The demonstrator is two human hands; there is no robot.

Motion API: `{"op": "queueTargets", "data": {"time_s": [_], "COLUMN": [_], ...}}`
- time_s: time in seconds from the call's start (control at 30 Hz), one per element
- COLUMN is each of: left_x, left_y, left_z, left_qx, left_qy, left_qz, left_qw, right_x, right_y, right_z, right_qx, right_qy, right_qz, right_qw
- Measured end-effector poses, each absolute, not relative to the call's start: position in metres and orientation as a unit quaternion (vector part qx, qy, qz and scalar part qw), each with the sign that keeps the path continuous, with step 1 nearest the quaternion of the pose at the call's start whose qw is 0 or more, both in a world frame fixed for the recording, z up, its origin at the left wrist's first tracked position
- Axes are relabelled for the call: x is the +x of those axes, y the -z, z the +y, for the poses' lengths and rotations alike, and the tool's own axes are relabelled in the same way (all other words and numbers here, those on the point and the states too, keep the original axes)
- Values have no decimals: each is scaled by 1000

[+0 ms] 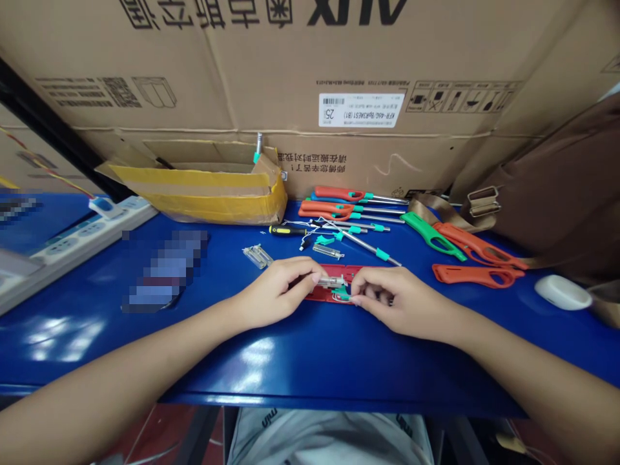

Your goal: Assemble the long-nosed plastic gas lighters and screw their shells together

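Red shell [317, 296] pinned under right hand [393, 298], metal part [333, 281] pinched in left hand [278, 289]; might pop loose across worktop [290, 361] if pressed crooked.

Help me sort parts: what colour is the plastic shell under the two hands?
The shell is red, shown best in the head view.

On the blue table [310, 361] a red shell half [320, 296] is laid between the left hand [278, 290] and the right hand [397, 300], with metal clips [258, 256], a screwdriver [287, 230] and tube-fitted orange handles [339, 208] spread just beyond them. Loose orange shells [477, 276] are laid right of the right hand; a taped cardboard tray [208, 194] is set beyond the left.
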State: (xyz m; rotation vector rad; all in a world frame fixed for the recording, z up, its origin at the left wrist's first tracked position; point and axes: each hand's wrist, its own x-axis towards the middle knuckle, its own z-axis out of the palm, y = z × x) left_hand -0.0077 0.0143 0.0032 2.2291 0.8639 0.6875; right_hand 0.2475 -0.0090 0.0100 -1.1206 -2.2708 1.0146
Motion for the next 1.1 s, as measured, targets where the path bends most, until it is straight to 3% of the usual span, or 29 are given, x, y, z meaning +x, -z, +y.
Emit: {"op": "queueTargets", "data": {"time_s": [0.17,1.1], "left_x": [-8,-3], "left_y": [-7,-4], "left_z": [12,11], "left_qx": [846,752], "left_qy": [-267,-289], "left_qz": [335,400], "left_qw": [318,437], "right_x": [244,245], "right_y": [-7,-7], "right_z": [-7,-8], "right_qx": [-420,-430], "right_qy": [-434,-475], "right_qz": [-762,-733], "right_qw": [234,230]}}
